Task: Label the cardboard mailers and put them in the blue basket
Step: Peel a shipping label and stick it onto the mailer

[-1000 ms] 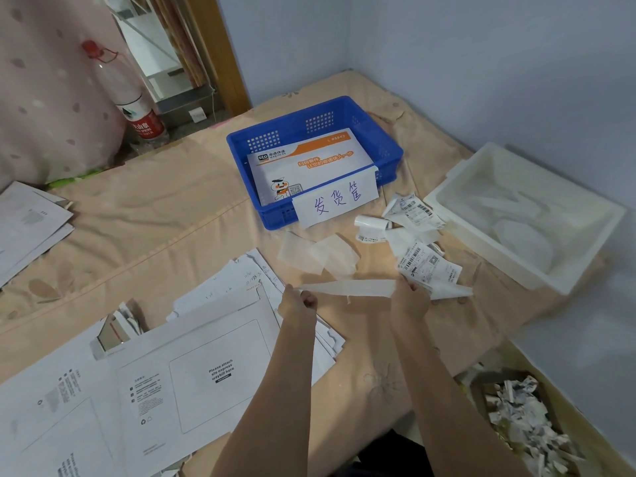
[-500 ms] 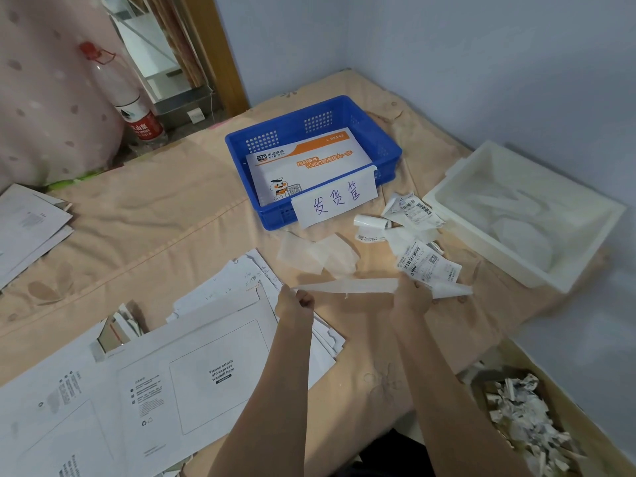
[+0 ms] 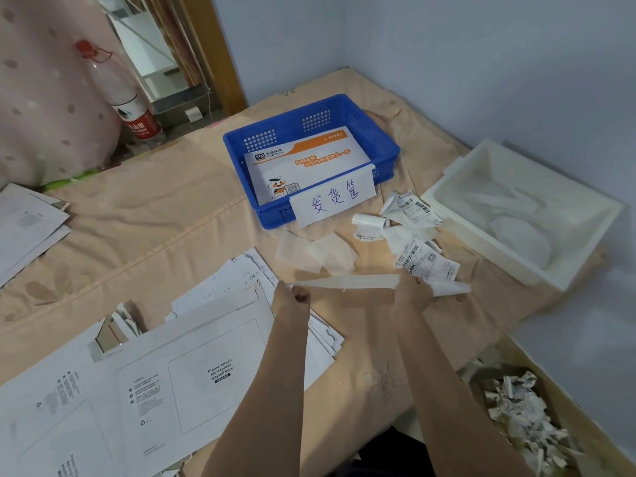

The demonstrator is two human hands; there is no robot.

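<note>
Both hands hold one white label sheet [image 3: 344,281] stretched flat above the middle of the cloth-covered worktop [image 3: 155,215]. Left hand [image 3: 292,297] pinches its left end, fingers curled; right hand [image 3: 411,294] grips its right end. Blue basket [image 3: 275,215] sits toward the far edge, one orange-and-white mailer [image 3: 303,163] inside, a handwritten paper sign [image 3: 334,197] on its front wall. Flat cardboard mailers [image 3: 192,366] lie at the near left edge. Loose printed labels [image 3: 413,235] lie between the basket and a white tray [image 3: 516,270] by the right edge.
</note>
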